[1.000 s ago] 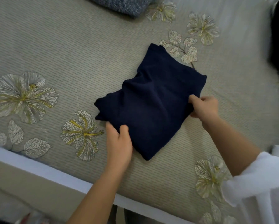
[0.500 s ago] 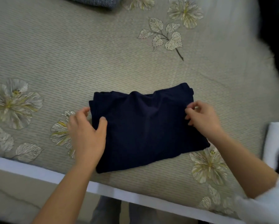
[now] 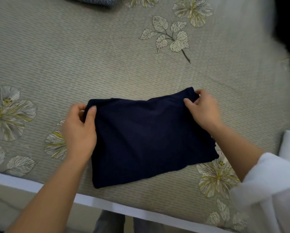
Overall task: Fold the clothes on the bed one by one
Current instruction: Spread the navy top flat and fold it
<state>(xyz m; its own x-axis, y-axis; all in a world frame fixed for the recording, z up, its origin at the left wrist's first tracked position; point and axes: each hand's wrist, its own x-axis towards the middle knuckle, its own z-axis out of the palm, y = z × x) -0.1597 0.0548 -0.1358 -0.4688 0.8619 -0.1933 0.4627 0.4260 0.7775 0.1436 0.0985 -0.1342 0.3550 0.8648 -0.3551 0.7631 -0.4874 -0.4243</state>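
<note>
Left hand [image 3: 79, 132] and right hand [image 3: 203, 110] pinch the navy garment's [image 3: 149, 140] far corners.

Matt navy knit garment [image 3: 149, 140], woven bedcover [image 3: 73, 56]

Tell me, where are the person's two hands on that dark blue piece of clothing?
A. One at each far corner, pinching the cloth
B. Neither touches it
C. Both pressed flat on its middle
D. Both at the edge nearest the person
A: the left hand pinches the far left corner of the navy garment, and the right hand pinches its far right corner.
</note>
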